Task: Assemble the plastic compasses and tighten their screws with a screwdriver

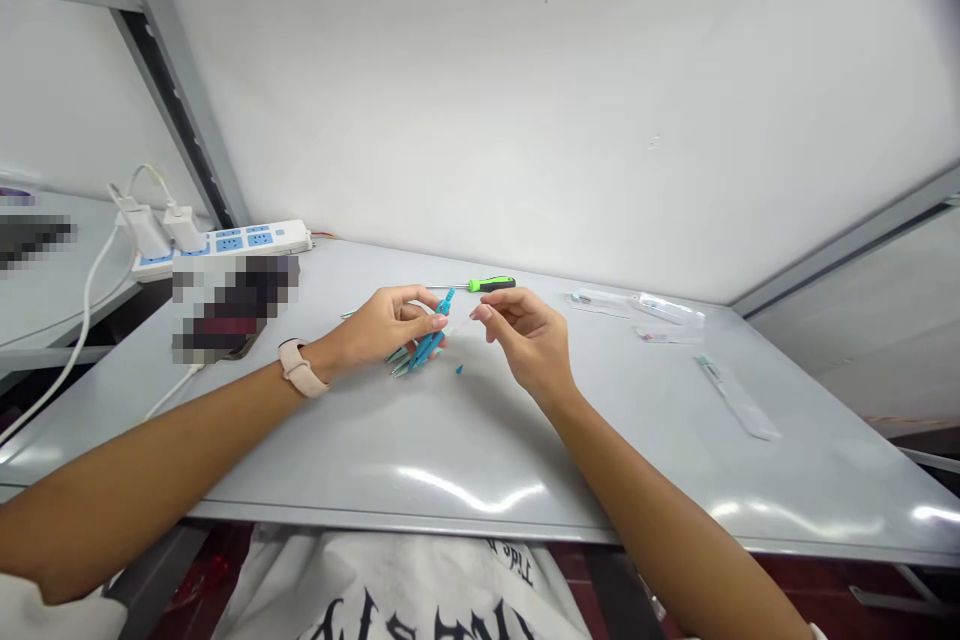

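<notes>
Just above the grey counter (390,450), the left hand (379,328) has its fingers (409,298) clamped on a spiky teal plastic piece (426,345), while the right hand (529,340) sits just beside it, fingertips (480,313) nearly together, gripping nothing that can be made out. A tiny teal fragment (459,370) lies below them; a green-handled screwdriver (491,284) and clear plastic packets (637,312) lie farther off

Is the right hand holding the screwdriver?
No, the green-and-black screwdriver lies on the table, beyond and apart from the right hand.
</notes>
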